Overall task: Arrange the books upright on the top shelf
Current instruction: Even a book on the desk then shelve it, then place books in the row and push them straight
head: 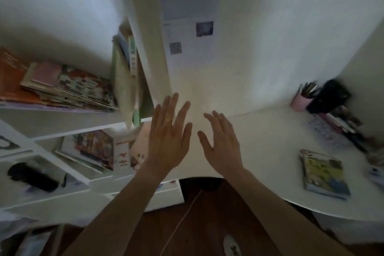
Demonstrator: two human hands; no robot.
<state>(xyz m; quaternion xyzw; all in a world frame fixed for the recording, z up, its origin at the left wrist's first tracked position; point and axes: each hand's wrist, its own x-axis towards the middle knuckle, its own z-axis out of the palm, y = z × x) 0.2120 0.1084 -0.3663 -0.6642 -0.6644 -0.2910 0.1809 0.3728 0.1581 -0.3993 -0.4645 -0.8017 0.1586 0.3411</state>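
Both hands free: left hand & right hand spread, holding nothing. Flat stack on shelf, few upright books beside. Grip stack w/ both, tip spines out.

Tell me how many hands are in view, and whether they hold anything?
2. The left hand is beside the shelf edge, the right hand above the desk. Both have spread fingers and hold nothing.
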